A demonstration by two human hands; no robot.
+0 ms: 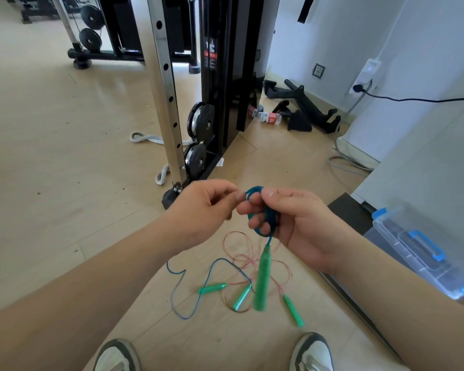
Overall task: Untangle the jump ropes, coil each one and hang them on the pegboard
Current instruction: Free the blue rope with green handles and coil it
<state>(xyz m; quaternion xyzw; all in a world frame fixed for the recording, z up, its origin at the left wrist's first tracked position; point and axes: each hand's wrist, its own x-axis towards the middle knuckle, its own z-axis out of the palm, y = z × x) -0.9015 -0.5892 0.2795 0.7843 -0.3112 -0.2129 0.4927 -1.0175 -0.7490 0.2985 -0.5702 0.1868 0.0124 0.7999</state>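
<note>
My right hand (287, 218) holds a small coil of blue jump rope (265, 212) wound round its fingers, thumb on top. One green handle (261, 279) of that rope hangs below the coil. My left hand (206, 210) pinches the blue cord at the coil's top. The cord trails down to the floor as a loose blue loop (182, 290) ending in a green handle (212, 288). A thin pink jump rope (248, 257) lies in loose loops on the floor with two green handles (242, 297) (294, 310). No pegboard is in view.
A cable machine frame (169, 103) with weight plates stands ahead. A grey rope (148, 137) lies by its base. A clear bin with blue latches (418, 250) sits at the right. Black handles and a bottle (268, 117) lie by the wall. My shoes (312, 353) show below.
</note>
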